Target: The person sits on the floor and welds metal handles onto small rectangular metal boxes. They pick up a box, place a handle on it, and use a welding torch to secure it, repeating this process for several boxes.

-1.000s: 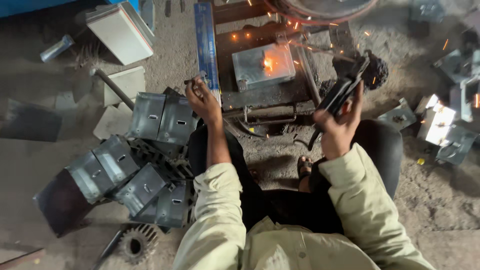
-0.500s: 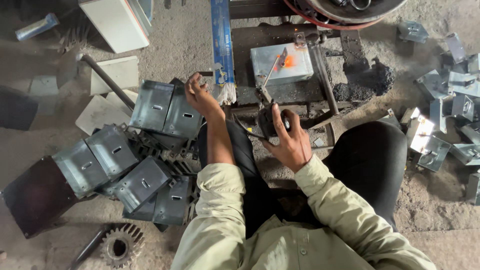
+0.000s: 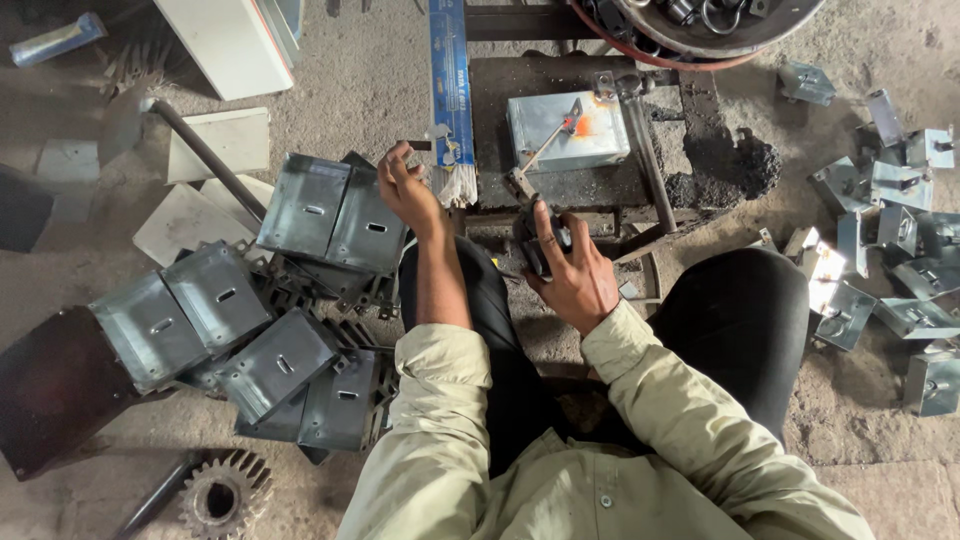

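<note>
Right hand (image 3: 572,272) sits nearest the body, between the knees, fingers wrapped shut on a black holder (image 3: 535,240). From the holder a thin rod (image 3: 548,146) runs up and away to the right, its long axis slanting from just beyond the knuckles to the far top edge of a grey box (image 3: 566,132). Rod tip touches or nearly touches the box at an orange-glowing spot; contact cannot be confirmed.

Left hand (image 3: 408,190) is farther out, forearm bare. Fingers are curled together on a small dark piece (image 3: 420,146) pinched at the fingertips; what the piece is cannot be told. Just right of this hand stands a blue strip (image 3: 449,70), running straight away from the body, with a white frayed tuft at its near end.

The box lies ahead and slightly right of the right hand, on a dark stand (image 3: 560,185). Right hand is the nearer of the two to the box; left hand is level with it but off to the side, beyond the strip.

Left of the left hand: a heap of folded grey plates (image 3: 300,205), slots showing, spreading back toward the body. Well right of the right hand: scattered brackets (image 3: 880,240) on the floor. Near, far left: a gear (image 3: 222,495).
</note>
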